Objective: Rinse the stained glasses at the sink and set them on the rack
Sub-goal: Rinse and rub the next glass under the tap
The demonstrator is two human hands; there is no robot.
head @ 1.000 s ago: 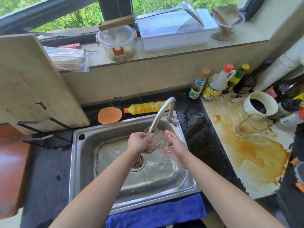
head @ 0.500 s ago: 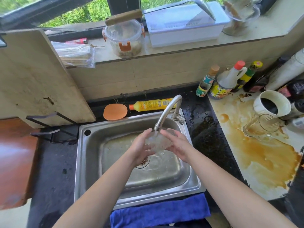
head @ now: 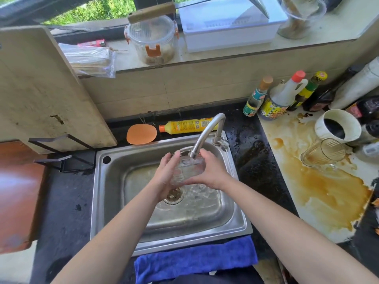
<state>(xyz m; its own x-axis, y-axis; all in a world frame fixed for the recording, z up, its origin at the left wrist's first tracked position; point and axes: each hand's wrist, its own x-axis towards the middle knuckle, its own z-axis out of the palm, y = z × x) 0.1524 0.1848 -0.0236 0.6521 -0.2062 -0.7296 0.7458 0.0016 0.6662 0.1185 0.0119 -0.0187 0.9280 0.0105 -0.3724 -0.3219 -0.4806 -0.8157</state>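
Observation:
A clear ribbed glass [head: 187, 168] is held upright under the faucet [head: 205, 134], and water runs into it over the steel sink [head: 235, 220]. My left hand [head: 166, 177] wraps its left side and my right hand [head: 212, 173] cups its right side. A second stained glass [head: 322, 153] lies tipped on its side on the white board at the right, in a brown spill [head: 328, 191]. A black wire rack [head: 63, 154] stands left of the sink on the dark counter.
A white mug [head: 338, 127] with dark liquid and several sauce bottles [head: 283, 97] crowd the right back corner. A yellow detergent bottle [head: 188, 125] and orange pad [head: 141, 134] lie behind the sink. A large cutting board [head: 41, 89] leans at the left. A blue cloth [head: 194, 261] hangs at the sink's front.
The glass has been turned between both hands from tilted to upright under the running water. The hands stay at the spout.

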